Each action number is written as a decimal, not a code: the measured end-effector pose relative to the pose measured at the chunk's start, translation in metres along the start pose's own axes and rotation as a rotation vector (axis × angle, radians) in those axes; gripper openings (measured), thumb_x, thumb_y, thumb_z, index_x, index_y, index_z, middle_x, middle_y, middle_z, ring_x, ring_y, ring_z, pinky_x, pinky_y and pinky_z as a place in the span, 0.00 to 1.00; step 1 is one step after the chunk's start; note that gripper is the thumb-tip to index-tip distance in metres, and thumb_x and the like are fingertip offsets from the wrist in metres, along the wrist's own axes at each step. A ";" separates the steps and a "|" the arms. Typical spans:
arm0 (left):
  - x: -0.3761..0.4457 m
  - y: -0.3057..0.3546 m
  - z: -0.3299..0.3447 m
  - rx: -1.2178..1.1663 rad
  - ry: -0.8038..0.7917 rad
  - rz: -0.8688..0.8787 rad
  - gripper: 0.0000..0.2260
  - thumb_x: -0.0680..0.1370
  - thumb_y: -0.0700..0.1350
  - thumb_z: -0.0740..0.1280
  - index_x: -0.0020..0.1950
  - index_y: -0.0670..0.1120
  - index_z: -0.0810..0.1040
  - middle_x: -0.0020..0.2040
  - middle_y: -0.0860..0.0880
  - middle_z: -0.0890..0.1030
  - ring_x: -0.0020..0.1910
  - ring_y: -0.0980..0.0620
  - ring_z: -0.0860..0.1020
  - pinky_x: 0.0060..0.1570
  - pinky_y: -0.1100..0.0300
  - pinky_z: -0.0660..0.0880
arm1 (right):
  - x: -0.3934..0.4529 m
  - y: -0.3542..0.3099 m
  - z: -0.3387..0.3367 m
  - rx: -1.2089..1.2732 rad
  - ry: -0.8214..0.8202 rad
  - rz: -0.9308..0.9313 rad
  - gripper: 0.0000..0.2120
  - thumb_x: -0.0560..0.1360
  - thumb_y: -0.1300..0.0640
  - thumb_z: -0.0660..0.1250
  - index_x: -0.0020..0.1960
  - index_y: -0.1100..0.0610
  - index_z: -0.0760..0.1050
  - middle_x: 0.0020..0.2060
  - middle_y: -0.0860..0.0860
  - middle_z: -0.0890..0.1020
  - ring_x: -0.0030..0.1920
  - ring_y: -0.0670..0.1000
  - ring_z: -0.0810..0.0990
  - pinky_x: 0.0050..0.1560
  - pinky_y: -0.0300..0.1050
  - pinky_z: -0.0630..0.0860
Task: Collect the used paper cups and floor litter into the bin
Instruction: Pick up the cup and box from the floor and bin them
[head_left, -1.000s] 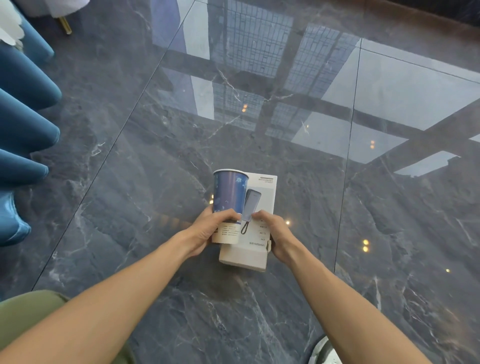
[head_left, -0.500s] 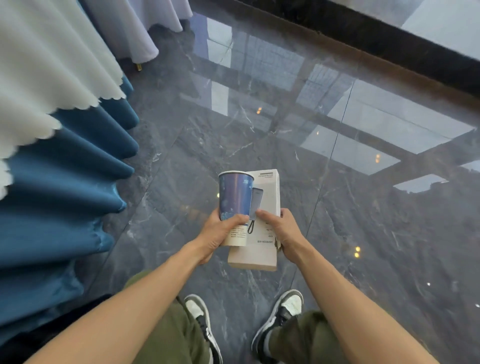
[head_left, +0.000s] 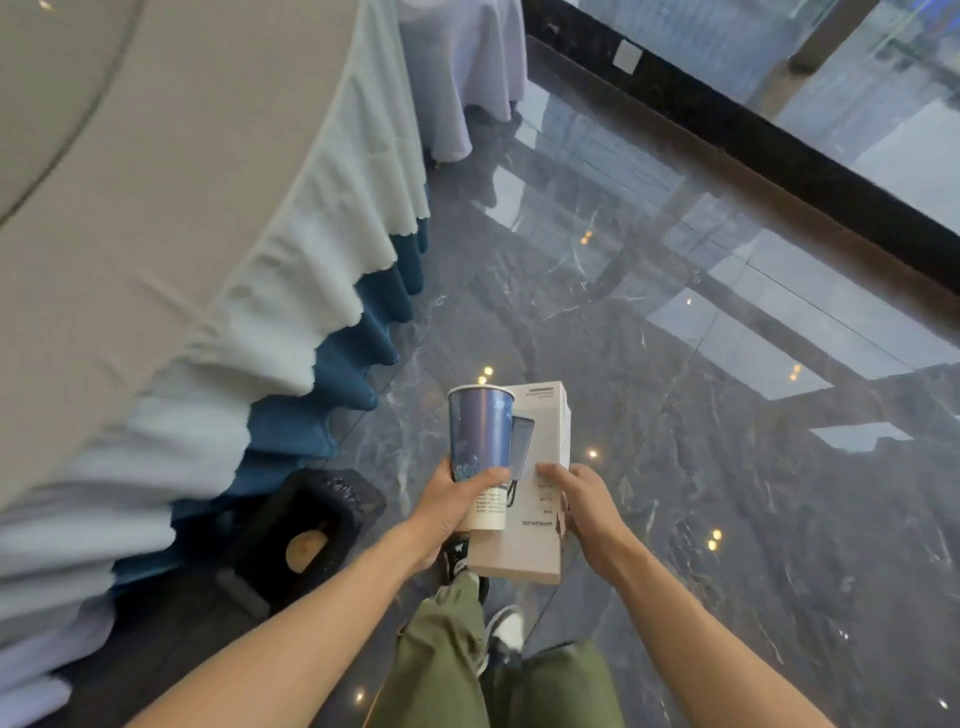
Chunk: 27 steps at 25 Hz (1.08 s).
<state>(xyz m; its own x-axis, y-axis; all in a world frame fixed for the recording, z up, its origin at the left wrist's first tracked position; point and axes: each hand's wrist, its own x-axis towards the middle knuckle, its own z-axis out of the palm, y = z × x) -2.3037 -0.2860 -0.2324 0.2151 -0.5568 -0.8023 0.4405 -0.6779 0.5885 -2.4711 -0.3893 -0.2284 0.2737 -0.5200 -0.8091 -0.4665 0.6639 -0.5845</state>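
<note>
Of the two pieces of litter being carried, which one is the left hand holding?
The blue paper cup, upright in the left hand; the right hand holds the white box.

The single head-worn camera is looking steeply down and forward over the person's outstretched forearms onto the dark marble floor (head_left: 701, 493). It is sitting close above the arms, with the draped table (head_left: 171, 249) crowding the frame left of that floor and a window wall running beyond it.

Both hands (head_left: 451, 512) (head_left: 587, 506) forward on outstretched bare forearms, fingers curled.
</note>
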 end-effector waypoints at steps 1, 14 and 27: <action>-0.014 -0.011 -0.011 -0.010 0.014 -0.005 0.36 0.64 0.59 0.80 0.69 0.53 0.75 0.56 0.49 0.87 0.53 0.50 0.87 0.54 0.51 0.84 | -0.012 0.005 0.012 -0.012 -0.009 -0.001 0.10 0.80 0.53 0.68 0.48 0.60 0.80 0.38 0.57 0.86 0.38 0.56 0.82 0.36 0.54 0.74; -0.179 -0.169 -0.150 0.124 0.326 0.010 0.34 0.67 0.65 0.75 0.65 0.46 0.79 0.62 0.46 0.83 0.58 0.49 0.82 0.55 0.53 0.80 | -0.130 0.141 0.170 -0.213 -0.044 -0.043 0.13 0.77 0.52 0.73 0.51 0.60 0.74 0.43 0.57 0.85 0.36 0.52 0.85 0.30 0.44 0.79; -0.030 -0.247 -0.330 0.152 0.632 -0.064 0.41 0.58 0.53 0.87 0.68 0.46 0.77 0.60 0.49 0.84 0.61 0.47 0.82 0.62 0.49 0.79 | -0.046 0.240 0.263 -0.186 0.107 0.120 0.37 0.65 0.37 0.75 0.61 0.65 0.75 0.51 0.60 0.87 0.46 0.59 0.89 0.31 0.45 0.81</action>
<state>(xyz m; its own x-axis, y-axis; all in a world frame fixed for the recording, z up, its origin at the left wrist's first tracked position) -2.1308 0.0565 -0.3864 0.6839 -0.1546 -0.7130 0.3517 -0.7864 0.5079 -2.3744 -0.0652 -0.3476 0.1213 -0.5042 -0.8550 -0.6399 0.6188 -0.4557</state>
